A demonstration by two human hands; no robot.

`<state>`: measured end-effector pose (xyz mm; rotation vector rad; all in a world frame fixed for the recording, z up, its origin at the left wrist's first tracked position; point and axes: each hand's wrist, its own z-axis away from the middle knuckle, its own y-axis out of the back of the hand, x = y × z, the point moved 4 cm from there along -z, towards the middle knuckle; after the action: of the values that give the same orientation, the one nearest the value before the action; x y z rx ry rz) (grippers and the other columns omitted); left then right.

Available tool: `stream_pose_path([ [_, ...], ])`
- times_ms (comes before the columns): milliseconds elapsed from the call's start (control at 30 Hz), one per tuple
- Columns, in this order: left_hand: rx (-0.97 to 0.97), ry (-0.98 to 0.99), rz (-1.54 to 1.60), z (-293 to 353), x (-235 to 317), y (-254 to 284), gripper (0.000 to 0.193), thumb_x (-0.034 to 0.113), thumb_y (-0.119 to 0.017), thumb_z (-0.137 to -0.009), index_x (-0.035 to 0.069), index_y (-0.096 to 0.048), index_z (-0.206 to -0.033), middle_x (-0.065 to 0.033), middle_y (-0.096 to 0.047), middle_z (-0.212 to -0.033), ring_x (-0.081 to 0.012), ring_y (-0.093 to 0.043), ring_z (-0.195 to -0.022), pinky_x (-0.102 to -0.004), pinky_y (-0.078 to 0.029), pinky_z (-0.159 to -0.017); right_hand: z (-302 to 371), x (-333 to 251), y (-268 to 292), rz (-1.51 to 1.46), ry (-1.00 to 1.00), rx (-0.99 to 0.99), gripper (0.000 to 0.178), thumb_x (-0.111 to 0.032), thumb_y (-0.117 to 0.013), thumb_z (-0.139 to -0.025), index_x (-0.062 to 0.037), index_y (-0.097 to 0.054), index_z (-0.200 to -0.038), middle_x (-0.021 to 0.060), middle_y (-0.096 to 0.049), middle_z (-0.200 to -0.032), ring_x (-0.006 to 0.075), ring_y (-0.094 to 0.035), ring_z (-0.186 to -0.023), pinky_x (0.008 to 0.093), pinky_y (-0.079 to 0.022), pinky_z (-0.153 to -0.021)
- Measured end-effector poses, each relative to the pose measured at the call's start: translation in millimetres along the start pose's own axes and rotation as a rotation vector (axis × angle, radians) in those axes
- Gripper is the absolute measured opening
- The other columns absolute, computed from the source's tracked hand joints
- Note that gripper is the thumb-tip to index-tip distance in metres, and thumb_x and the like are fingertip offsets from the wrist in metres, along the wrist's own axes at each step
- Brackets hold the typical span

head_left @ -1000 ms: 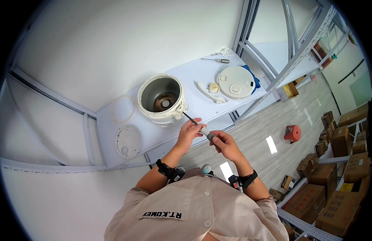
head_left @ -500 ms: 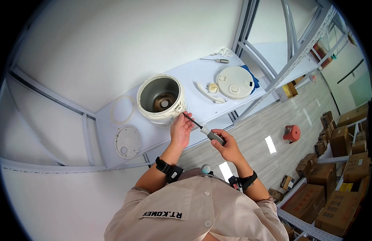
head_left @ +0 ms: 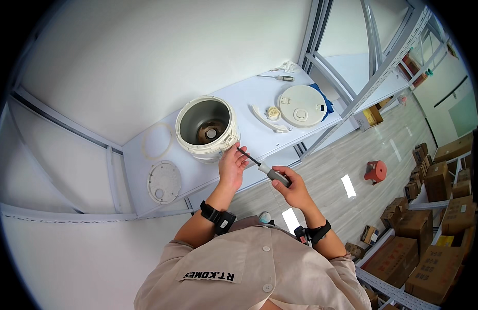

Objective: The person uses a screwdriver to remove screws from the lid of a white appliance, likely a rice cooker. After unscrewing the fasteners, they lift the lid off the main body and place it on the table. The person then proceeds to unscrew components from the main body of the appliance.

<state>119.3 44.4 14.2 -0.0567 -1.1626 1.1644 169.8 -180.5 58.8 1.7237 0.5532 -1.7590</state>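
A white rice cooker body (head_left: 205,153), without its lid, stands on the white table, its grey inside stained brown at the bottom. In my right hand (head_left: 292,187) is a screwdriver (head_left: 274,175) with a grey and white handle, its dark shaft pointing up and left toward the cooker's front edge. My left hand (head_left: 232,166) is at the screwdriver's tip, thumb and fingertips pinched together beside the cooker's rim. Whatever small thing those fingertips hold is too small to make out.
Left of the cooker lie a thin ring (head_left: 144,150) and a round perforated plate (head_left: 164,182). To its right are a curved white strip (head_left: 264,120), a round lid (head_left: 302,106) over a blue cloth, and a second screwdriver (head_left: 284,78). A red stool (head_left: 375,172) stands on the floor.
The screwdriver's tip and my left fingertips have shifted very slightly. Otherwise both hands keep their places and the cooker stays put.
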Motion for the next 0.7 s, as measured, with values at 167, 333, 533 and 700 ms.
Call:
stream_pose_path([
  [167, -0.005, 0.012, -0.019, 2.0, 1.0, 0.4, 0.027, 0.035, -0.062, -0.107, 0.016, -0.066, -0.125, -0.0036, -0.072, -0.117, -0.0175, -0.067, -0.102, -0.0328, -0.050, -0.085, 0.3, 3.0, 1.6, -0.005, 0.001, -0.005, 0.042, -0.016, -0.078, -0.099, -0.0030, -0.064, -0.137, 0.0018, -0.067, -0.102, 0.0116, -0.057, -0.089, 0.0287, -0.049, -0.081],
  [333, -0.001, 0.011, -0.039, 1.3, 0.7, 1.6, 0.029, 0.034, -0.061, -0.106, 0.014, -0.065, -0.127, -0.0046, -0.072, -0.116, -0.0187, -0.067, -0.102, -0.0340, -0.050, -0.085, 0.2, 5.1, 3.6, -0.009, 0.001, -0.017, 0.041, -0.015, -0.077, -0.099, -0.0036, -0.064, -0.136, 0.0012, -0.065, -0.100, 0.0115, -0.056, -0.088, 0.0284, -0.048, -0.080],
  [533, 0.002, -0.004, -0.084, 1.6, 0.7, 2.9, 0.032, 0.033, -0.059, -0.106, 0.012, -0.064, -0.130, -0.0068, -0.072, -0.114, -0.0208, -0.068, -0.101, -0.0354, -0.051, -0.084, 0.6, 6.3, 8.8, 0.040, -0.031, -0.070, 0.045, -0.015, -0.076, -0.099, -0.0042, -0.061, -0.140, 0.0017, -0.064, -0.100, 0.0123, -0.056, -0.088, 0.0293, -0.048, -0.080],
  [700, -0.018, -0.030, -0.114, 3.8, 1.1, 3.6, 0.030, 0.032, -0.059, -0.106, 0.011, -0.064, -0.127, -0.0083, -0.072, -0.113, -0.0215, -0.069, -0.099, -0.0359, -0.053, -0.083, 0.3, 10.7, 5.8, 0.086, -0.094, -0.134, 0.049, -0.015, -0.075, -0.098, -0.0049, -0.060, -0.143, 0.0036, -0.064, -0.100, 0.0146, -0.059, -0.089, 0.0316, -0.050, -0.081],
])
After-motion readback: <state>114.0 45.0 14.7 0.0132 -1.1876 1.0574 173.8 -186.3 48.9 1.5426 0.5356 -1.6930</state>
